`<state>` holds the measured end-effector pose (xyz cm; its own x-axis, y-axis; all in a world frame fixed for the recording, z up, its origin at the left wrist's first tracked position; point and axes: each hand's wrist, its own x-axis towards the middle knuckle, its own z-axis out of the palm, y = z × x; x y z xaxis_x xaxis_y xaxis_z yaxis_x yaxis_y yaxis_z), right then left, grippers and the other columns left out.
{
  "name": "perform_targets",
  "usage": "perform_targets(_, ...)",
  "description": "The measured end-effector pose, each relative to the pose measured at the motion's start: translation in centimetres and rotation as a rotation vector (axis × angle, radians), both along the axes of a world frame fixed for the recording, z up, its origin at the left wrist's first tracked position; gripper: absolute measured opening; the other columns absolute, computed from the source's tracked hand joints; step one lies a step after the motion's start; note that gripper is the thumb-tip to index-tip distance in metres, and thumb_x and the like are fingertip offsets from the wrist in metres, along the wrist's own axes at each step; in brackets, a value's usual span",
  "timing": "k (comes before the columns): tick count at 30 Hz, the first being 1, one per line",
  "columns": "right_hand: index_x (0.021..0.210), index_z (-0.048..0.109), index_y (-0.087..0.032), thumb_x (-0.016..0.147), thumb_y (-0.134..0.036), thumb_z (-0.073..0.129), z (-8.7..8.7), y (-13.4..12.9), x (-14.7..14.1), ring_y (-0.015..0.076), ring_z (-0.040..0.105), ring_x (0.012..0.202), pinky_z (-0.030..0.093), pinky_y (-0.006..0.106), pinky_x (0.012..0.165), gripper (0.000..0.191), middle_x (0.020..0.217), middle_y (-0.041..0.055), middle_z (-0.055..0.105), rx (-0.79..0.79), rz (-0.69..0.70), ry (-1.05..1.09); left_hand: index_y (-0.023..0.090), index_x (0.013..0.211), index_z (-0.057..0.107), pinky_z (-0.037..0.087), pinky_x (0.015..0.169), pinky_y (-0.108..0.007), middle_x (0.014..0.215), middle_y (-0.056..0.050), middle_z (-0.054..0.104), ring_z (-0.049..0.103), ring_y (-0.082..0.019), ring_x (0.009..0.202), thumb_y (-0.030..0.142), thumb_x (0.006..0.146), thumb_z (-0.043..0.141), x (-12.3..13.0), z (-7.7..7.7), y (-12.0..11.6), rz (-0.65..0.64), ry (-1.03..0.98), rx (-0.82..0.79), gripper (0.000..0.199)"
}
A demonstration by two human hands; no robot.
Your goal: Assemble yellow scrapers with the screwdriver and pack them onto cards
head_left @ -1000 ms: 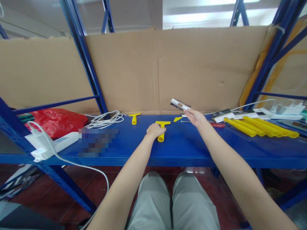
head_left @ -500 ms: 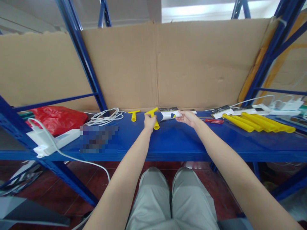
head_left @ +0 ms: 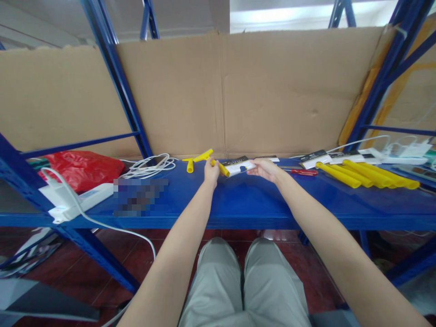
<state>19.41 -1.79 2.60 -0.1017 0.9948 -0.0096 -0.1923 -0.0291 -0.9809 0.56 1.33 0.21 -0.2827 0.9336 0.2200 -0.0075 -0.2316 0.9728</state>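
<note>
Near the middle of the blue shelf, my left hand [head_left: 211, 172] is closed around a yellow T-shaped piece [head_left: 223, 168], whose crossbar points up and left of the fingers. My right hand [head_left: 265, 169] pinches the right end of a black and white card [head_left: 238, 167]. The card's left part lies right beside the yellow piece; whether they touch is unclear. Another yellow T-shaped piece [head_left: 190, 166] stands on the shelf just left of my left hand. A red-handled screwdriver [head_left: 304, 172] lies right of my right hand.
Several yellow tubes [head_left: 368, 174] and black and white cards [head_left: 315, 159] lie at right. At left are a red bag [head_left: 85, 170], a white power strip [head_left: 91, 197] and a coiled cable [head_left: 150, 167]. Cardboard [head_left: 265, 95] stands behind.
The yellow T-shaped piece in my left hand has tilted, its crossbar shifting left. The card in my right hand has tipped and shows more of its face.
</note>
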Motion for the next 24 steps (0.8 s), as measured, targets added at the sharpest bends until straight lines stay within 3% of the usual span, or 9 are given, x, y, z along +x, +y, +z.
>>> perform_targets(3, 0.08, 0.063, -0.009, 0.089, -0.007, 0.048, -0.13, -0.25, -0.35, 0.0139, 0.066, 0.06, 0.057, 0.026, 0.068, 0.017, 0.07, 0.01, 0.07, 0.026, 0.058, 0.005, 0.013, 0.123, 0.057, 0.055, 0.07, -0.03, 0.093, -0.008, 0.07, 0.069, -0.019, 0.076, 0.01, 0.078, 0.058, 0.4, 0.26, -0.46, -0.098, -0.133, -0.048, 0.045)
perform_targets(8, 0.081, 0.063, -0.009, 0.089, -0.008, 0.051, -0.37, -0.34, -0.55, 0.0135, 0.067, 0.058, 0.057, 0.023, 0.063, 0.015, 0.069, 0.0093, 0.07, 0.026, 0.091, -0.006, 0.013, 0.111, 0.065, 0.056, 0.073, -0.031, 0.091, -0.008, 0.072, 0.071, -0.02, 0.077, 0.007, 0.07, 0.061, 0.7, 0.37, -0.83, -0.28, -0.256, -0.033, 0.041)
perform_targets(18, 0.083, 0.066, -0.009, 0.087, -0.007, 0.053, -0.4, -0.12, -0.7, 0.0149, 0.069, 0.065, 0.058, 0.027, 0.072, 0.014, 0.077, 0.0115, 0.072, 0.062, 0.083, 0.012, 0.015, 0.115, 0.064, 0.057, 0.073, -0.034, 0.094, -0.011, 0.073, 0.071, -0.023, 0.082, 0.012, 0.074, 0.062, 0.89, 0.54, -0.6, -0.326, -0.306, -0.049, 0.042)
perform_targets(24, 0.076, 0.064, -0.008, 0.086, -0.004, 0.052, -0.3, -0.31, -0.99, 0.0134, 0.067, 0.06, 0.056, 0.023, 0.065, 0.017, 0.073, 0.0113, 0.071, 0.066, 0.03, 0.017, 0.015, 0.107, 0.067, 0.056, 0.072, -0.031, 0.088, -0.008, 0.074, 0.071, -0.022, 0.081, 0.01, 0.07, 0.065, 1.07, 0.27, -0.53, -0.331, -0.272, -0.059, 0.037)
